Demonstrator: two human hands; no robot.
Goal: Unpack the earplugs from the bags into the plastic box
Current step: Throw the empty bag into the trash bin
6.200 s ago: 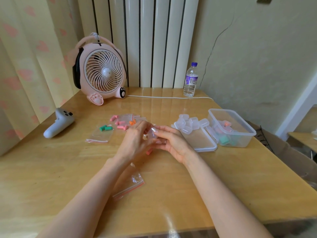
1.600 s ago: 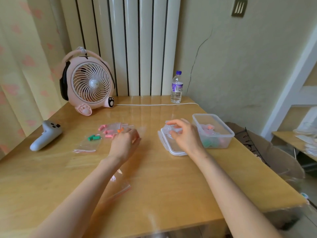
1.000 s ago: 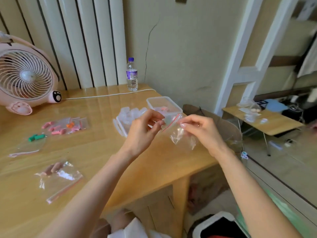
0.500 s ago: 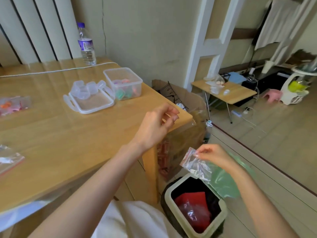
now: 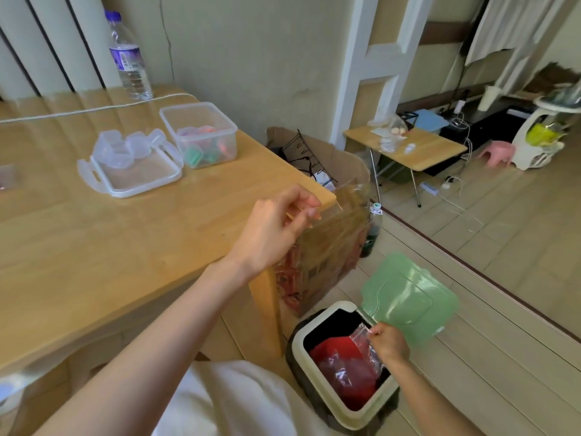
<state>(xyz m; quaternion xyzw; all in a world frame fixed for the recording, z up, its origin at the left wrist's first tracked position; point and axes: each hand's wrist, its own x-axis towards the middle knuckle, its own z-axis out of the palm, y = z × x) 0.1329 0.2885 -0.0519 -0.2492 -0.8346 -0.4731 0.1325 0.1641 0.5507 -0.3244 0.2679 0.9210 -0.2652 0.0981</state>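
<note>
While the right hand point(image 5: 388, 343) pinches the clear bag point(image 5: 361, 354) by its top edge over the open bin point(image 5: 298, 344) at 5 o'clock, best move as I see it: lower it past the rim, then let go. Thin film drifts, and the green lid point(image 5: 408, 297) stands up right behind it. Bag looks empty, but I can't fully tell against the red inside, so worth a check before the drop.

Left hand point(image 5: 270, 231) hovers over the table point(image 5: 94, 247) corner, fingers loosely curled, nothing in it.

Containers:
- Plastic box point(image 5: 169, 124) sits at 10 o'clock on the table, uncovered, with pink and green earplugs point(image 5: 201, 152) in the bottom, well short of full.
- Box lid point(image 5: 141, 174) lies upturned just beside it at 9 o'clock, small clear cases point(image 5: 125, 146) piled on its far end.
- Bin holds a black liner and a red wad, nothing more I can make out.
- Cardboard box point(image 5: 333, 247) stands between table and bin, with a black wire rack sticking out.
</note>
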